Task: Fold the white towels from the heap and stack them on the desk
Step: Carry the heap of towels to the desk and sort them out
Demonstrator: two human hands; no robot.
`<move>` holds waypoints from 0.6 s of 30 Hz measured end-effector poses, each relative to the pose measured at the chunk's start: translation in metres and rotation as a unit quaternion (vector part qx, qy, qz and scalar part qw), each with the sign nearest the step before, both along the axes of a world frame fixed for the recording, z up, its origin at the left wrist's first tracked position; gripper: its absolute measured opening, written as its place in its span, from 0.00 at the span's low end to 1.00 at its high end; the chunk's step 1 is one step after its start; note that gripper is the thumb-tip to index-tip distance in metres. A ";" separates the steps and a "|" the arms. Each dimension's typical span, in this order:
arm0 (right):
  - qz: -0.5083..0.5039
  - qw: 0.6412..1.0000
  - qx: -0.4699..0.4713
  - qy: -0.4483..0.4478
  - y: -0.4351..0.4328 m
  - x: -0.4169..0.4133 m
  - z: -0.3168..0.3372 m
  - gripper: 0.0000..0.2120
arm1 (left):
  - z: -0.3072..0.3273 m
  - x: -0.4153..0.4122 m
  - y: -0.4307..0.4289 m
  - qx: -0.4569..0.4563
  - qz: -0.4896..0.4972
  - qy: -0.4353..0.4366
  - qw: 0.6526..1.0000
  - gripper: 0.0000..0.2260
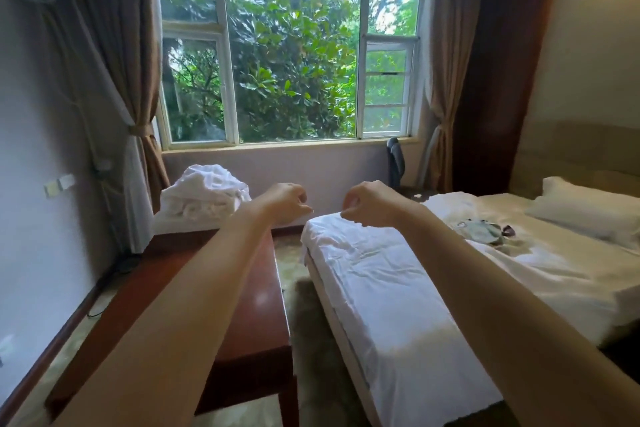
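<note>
A heap of crumpled white towels (204, 192) lies at the far end of the dark red wooden desk (249, 295), below the window. Both my arms stretch forward at chest height. My left hand (285, 201) hangs in the air just right of the heap, fingers curled, holding nothing. My right hand (369, 203) is beside it, over the foot corner of the bed, fingers also curled and holding nothing. A narrow gap separates the two hands.
A bed with a white sheet (398, 274) fills the right side, with a pillow (585, 210) and a small patterned item (485, 230) on it. A narrow floor strip (294, 274) runs between desk and bed. A dark chair (396, 161) stands under the window.
</note>
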State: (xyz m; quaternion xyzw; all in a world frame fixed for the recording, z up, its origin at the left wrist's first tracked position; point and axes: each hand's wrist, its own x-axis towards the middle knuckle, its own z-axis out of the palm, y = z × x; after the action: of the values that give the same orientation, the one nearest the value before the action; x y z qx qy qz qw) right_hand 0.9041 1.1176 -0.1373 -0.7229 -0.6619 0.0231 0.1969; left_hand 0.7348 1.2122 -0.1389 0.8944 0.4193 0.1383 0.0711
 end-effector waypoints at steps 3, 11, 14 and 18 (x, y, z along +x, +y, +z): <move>0.008 0.999 -0.027 -0.022 0.071 0.055 -0.003 0.07 | -0.005 0.054 0.066 -0.002 0.010 0.025 1.000 0.16; 0.049 0.992 -0.041 -0.111 0.260 0.154 0.027 0.15 | 0.024 0.149 0.235 -0.021 0.053 0.026 0.998 0.15; 0.058 0.990 -0.038 -0.122 0.324 0.168 0.015 0.13 | 0.016 0.161 0.294 -0.030 0.077 0.018 0.996 0.14; 0.070 0.987 -0.038 -0.138 0.404 0.184 0.006 0.12 | -0.002 0.174 0.373 -0.040 0.098 0.021 0.994 0.13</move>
State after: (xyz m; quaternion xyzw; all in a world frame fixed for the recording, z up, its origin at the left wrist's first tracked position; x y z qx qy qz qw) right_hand 1.0877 1.5218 -0.1314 -0.6778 -0.7306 -0.0379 0.0734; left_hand 0.9089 1.5853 -0.1413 0.8480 0.5117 0.1091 0.0847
